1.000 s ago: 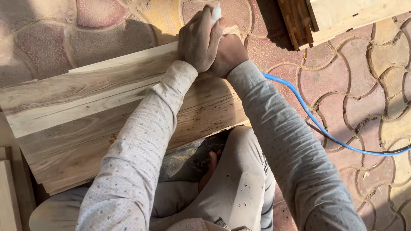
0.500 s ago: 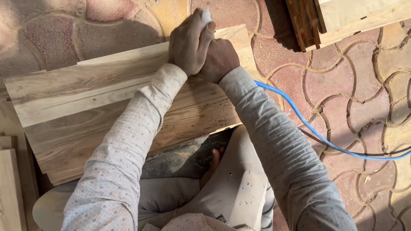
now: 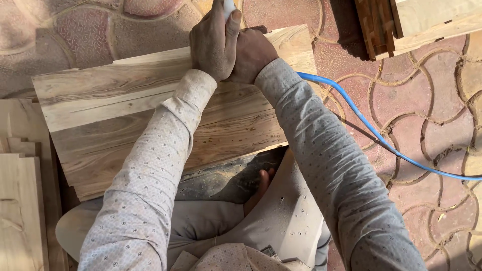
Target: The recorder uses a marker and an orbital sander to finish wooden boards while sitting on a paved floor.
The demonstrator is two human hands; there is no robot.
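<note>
Both hands, left [image 3: 213, 42] and right [image 3: 251, 52], clamped round one white tool [image 3: 229, 7] on one wooden panel [image 3: 125, 108]; one blue hose [image 3: 381, 143].

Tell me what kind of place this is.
Probably an outdoor woodworking spot: a wide wooden panel lies on patterned paving, sawdust beside it, more cut boards stacked nearby.

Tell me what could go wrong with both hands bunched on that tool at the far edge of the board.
1. The left hand and right hand crowd a mostly hidden white tool; a slip could hurt fingers.
2. The blue hose trails by the right sleeve and might snag.
3. The wooden board lies on paving, seemingly unclamped, and could shift.
</note>
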